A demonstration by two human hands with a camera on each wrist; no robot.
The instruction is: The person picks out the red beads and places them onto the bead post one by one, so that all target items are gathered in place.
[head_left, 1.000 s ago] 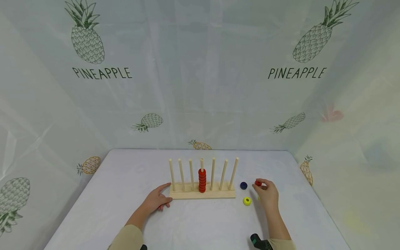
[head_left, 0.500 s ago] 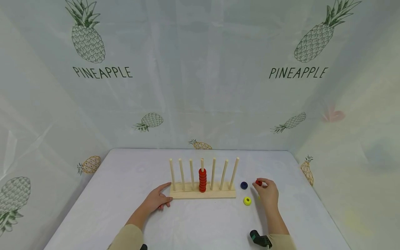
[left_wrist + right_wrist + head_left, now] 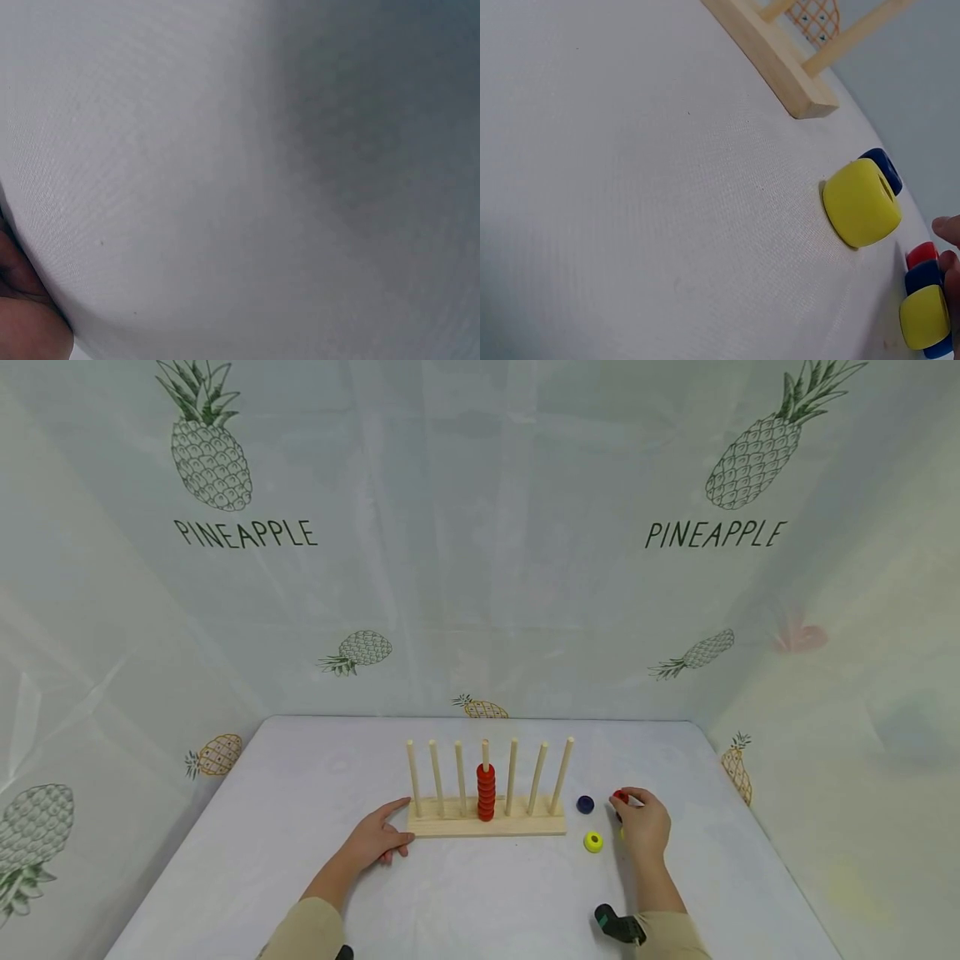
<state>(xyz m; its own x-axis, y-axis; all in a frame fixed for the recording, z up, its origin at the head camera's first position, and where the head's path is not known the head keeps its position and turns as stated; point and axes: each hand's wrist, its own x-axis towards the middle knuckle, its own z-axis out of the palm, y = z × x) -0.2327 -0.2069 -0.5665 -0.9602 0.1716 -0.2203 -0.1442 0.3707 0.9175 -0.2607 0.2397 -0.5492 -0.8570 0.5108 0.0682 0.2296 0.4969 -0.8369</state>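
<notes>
A wooden peg stand (image 3: 525,827) with several upright pegs stands mid-table. Several red beads (image 3: 486,793) are stacked on its middle peg. My left hand (image 3: 372,841) grips the stand's left end, index finger at the back corner and thumb at the front. In the left wrist view only part of that hand (image 3: 34,326) shows. My right hand (image 3: 647,827) pinches a red bead (image 3: 619,796) to the right of the stand. In the right wrist view, its fingertips show at the right edge beside the red bead (image 3: 921,255), a blue bead (image 3: 922,277) and a yellow bead (image 3: 924,318).
Between stand and right hand lie a dark blue bead (image 3: 585,805) and a yellow bead (image 3: 593,842). The white-covered table (image 3: 480,902) meets a pineapple-printed curtain (image 3: 480,568) behind. A black device (image 3: 619,925) sits at the right wrist.
My right fingers have closed in slightly on the red bead, and the right wrist has shifted a little forward. The left hand and stand have stayed put.
</notes>
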